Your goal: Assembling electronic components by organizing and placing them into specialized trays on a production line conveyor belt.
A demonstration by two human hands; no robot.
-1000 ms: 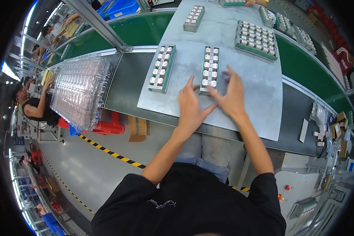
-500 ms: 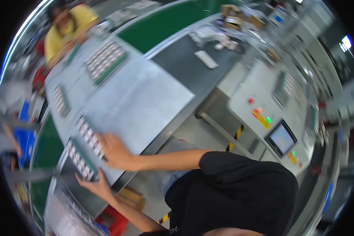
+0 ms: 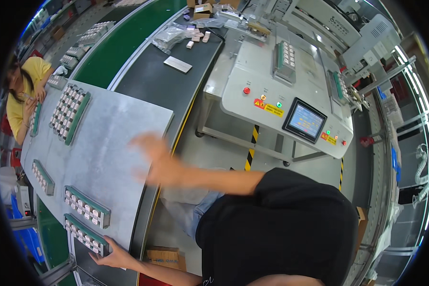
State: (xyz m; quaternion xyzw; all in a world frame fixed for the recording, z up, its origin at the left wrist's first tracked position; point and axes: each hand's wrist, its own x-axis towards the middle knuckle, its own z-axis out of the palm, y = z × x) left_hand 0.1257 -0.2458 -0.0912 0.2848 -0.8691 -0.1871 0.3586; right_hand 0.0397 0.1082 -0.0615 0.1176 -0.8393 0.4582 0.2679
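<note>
My left hand (image 3: 112, 256) holds the near end of a green rack (image 3: 86, 234) carrying a row of small pale round-topped pieces, thumb on one side and fingers on the other. Right beside it lies a similar green rack (image 3: 87, 206), untouched by either hand. Smeared by motion, my right hand (image 3: 159, 159) hovers over the right edge of the grey tabletop (image 3: 114, 138). Its fingers look spread, and nothing shows between them.
Another short rack (image 3: 43, 177) and a large block of racks (image 3: 70, 112) stand on the table. A person in yellow (image 3: 31, 86) handles a green rack at far left. To the right stands a machine with a touchscreen (image 3: 305, 120). A cardboard box (image 3: 166, 257) sits below.
My right hand has left the second rack and moved away to the right. My left hand stays at the near rack's end. The view has swung toward the machine.
</note>
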